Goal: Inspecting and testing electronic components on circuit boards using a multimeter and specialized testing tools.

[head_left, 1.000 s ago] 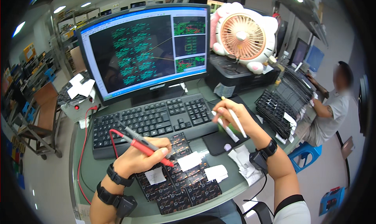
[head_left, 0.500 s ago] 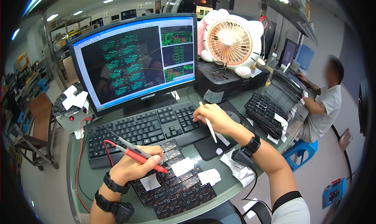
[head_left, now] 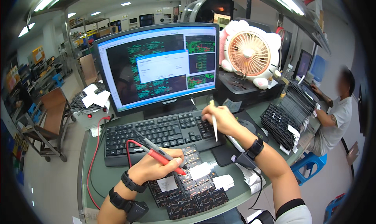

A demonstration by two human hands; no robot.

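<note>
My left hand point(head_left: 158, 167) is closed around a red test probe point(head_left: 161, 158) and a dark grey test probe point(head_left: 156, 147), held side by side. Their tips point down at black circuit board panels point(head_left: 184, 206) with copper-coloured marks; whether they touch cannot be made out. White paper slips point(head_left: 200, 171) lie on the panels. My right hand point(head_left: 224, 121) grips a slim white pen-like stick point(head_left: 214, 129) over the right end of a black keyboard point(head_left: 156, 136). Its fingertips are at the number keys. A monitor point(head_left: 117, 63) behind shows green board drawings and a pale dialog box.
A cat-shaped fan point(head_left: 250, 53) stands on a black printer point(head_left: 235, 83) behind the keyboard. Stacked dark board panels point(head_left: 280, 120) fill the right side. A meter box point(head_left: 88, 116) with red lead stands left. A co-worker point(head_left: 337, 114) sits at far right.
A dialog box has appeared on the monitor. The whole view has shifted, so things sit farther right and mostly lower. Both hands keep their holds.
</note>
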